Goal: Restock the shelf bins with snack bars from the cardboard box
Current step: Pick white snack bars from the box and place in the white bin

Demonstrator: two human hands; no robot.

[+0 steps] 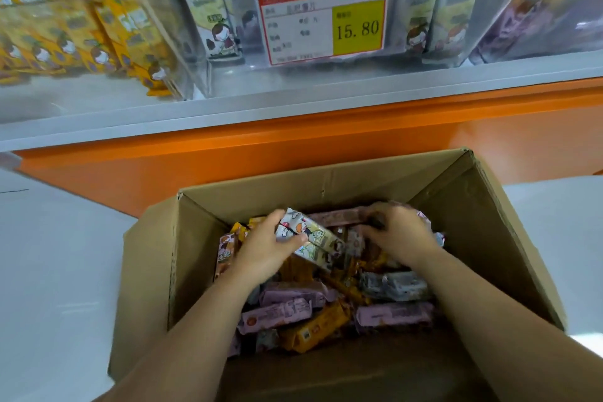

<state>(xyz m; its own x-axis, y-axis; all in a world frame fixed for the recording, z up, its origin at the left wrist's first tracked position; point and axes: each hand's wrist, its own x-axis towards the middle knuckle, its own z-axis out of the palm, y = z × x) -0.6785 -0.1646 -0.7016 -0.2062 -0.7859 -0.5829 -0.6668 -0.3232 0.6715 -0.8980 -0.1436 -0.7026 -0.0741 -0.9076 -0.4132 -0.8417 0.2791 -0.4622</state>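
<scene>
We see the long shelf (pixel 293 140), grey along its ledge and orange on its front, running just beyond the far wall of the open brown cardboard box (pixel 326 179). Above the box stand the shelf's clear plastic bins (pixel 182 42), packed with upright yellow, pale and purple packets. Inside the box lies a loose heap of mauve, orange and grey wrapped snack bars (pixel 284 315). Our left hand (pixel 261 251) is in the far left part of the box, its fingers (pixel 277 215) and thumb wrapped round a small bundle of pale cartoon-printed bars (pixel 313 238) atop the heap. Our right hand (pixel 399 237) is in the far right part of the box, fingers (pixel 375 210) curled down onto mauve bars; whether they grip one we cannot tell. Above the box's far wall, a red-bordered white price tag (pixel 323 18) with a yellow panel reads 15.80.
</scene>
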